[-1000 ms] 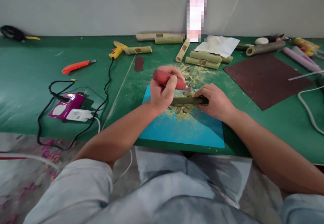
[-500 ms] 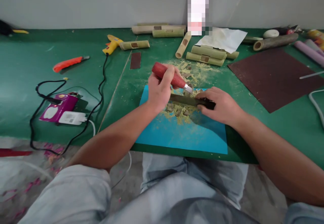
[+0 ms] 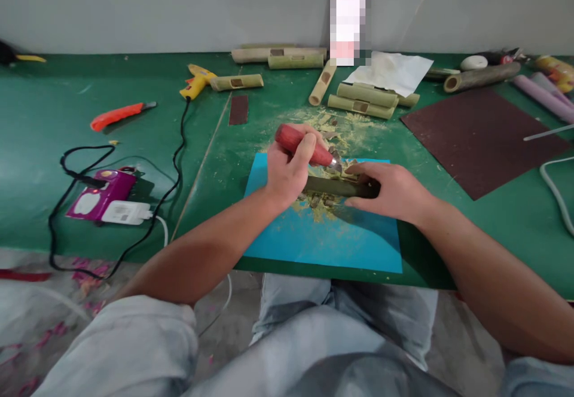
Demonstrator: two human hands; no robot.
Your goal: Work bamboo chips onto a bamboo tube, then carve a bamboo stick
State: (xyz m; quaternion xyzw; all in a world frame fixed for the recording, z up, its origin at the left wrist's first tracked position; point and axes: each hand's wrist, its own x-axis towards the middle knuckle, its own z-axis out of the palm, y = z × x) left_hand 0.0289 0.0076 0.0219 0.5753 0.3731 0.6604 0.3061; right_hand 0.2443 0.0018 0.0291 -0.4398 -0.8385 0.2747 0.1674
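Note:
My left hand (image 3: 289,167) is closed around the thick red handle of a carving tool (image 3: 298,144), whose metal end points down and right. Just below that end lies a dark green bamboo tube (image 3: 332,186). The fingers and thumb of my right hand (image 3: 397,191) straddle the tube's right end and hold it. My left hand covers the tube's left end. Under it, yellowish shavings (image 3: 325,213) and chips are scattered over a blue sheet (image 3: 323,247). Whether the tool's tip touches the bamboo, I cannot tell.
Several cut bamboo pieces (image 3: 361,107) lie at the back near white paper (image 3: 390,74). Brown sandpaper (image 3: 482,140) is at right. A yellow glue gun (image 3: 196,83), an orange utility knife (image 3: 119,116) and a purple power strip (image 3: 101,194) with cables are at left.
My left hand and the carving tool have shifted slightly right and down. The bamboo tube has come slightly toward me, and my right fingers have spread more around its end.

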